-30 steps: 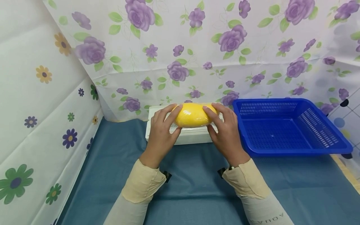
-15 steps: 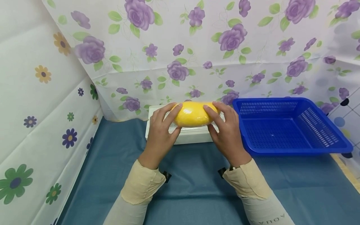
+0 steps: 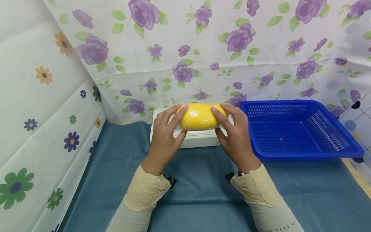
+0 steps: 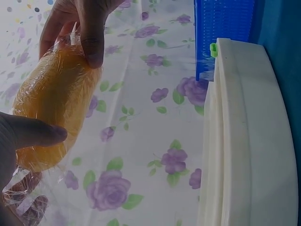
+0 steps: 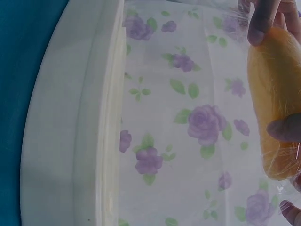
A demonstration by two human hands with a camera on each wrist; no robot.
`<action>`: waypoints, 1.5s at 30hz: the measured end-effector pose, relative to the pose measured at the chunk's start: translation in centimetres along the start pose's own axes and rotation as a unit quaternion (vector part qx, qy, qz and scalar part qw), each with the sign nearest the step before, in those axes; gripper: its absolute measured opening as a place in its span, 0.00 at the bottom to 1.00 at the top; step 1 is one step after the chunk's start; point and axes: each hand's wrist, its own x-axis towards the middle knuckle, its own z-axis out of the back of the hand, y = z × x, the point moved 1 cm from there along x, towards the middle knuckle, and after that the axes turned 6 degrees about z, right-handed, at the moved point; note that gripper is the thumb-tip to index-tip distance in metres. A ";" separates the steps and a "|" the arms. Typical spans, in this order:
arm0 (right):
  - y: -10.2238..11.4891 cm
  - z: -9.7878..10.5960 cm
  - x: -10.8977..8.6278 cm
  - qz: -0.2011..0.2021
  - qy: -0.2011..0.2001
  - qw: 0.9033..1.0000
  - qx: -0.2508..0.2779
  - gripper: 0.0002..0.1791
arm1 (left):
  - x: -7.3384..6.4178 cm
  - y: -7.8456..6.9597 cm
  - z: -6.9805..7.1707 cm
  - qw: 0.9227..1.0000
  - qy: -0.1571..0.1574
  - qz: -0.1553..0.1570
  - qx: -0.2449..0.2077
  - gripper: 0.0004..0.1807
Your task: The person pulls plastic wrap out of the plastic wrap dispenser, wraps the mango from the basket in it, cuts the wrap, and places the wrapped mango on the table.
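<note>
A smooth yellow oblong (image 3: 198, 116), perhaps a fruit, is wrapped in clear cling film; its exact kind cannot be told. My left hand (image 3: 165, 137) holds its left end and my right hand (image 3: 236, 137) its right end, thumbs nearest me. Both wrist views show the oblong (image 4: 56, 103) raised above a white cling film dispenser (image 3: 200, 141). Loose, crinkled film (image 4: 28, 197) gathers by the fingers at its end. In the left wrist view a small green piece (image 4: 213, 50) sits on the dispenser's edge. The fingertips behind the oblong are partly hidden.
To the right of the dispenser stands a blue plastic basket (image 3: 290, 138) with perforated walls. A dark teal cloth (image 3: 197, 190) covers the table. Behind hangs a white curtain with purple flowers (image 3: 182, 42), and another flowered sheet (image 3: 58, 112) closes off the left side.
Both hands and the wrapped yellow oblong have risen very slightly in the head view. The right hand has shifted a little to the right; the grip looks the same.
</note>
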 end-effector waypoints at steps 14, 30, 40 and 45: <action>0.3 0.6 0.0 0.011 -0.016 1.000 0.014 0.34 | -0.1 -0.6 0.6 1.000 -0.004 -0.015 -0.002 0.38; 0.9 1.5 0.6 0.028 -0.044 0.998 0.024 0.33 | 0.0 -1.2 1.3 0.999 -0.022 -0.033 -0.015 0.37; 1.1 1.6 0.8 0.045 -0.056 0.997 0.027 0.32 | 0.0 -1.5 1.8 0.999 -0.026 -0.037 -0.022 0.37; 1.2 1.8 1.1 0.045 -0.054 0.997 0.024 0.32 | 0.2 -1.7 1.8 0.999 -0.029 -0.036 -0.027 0.36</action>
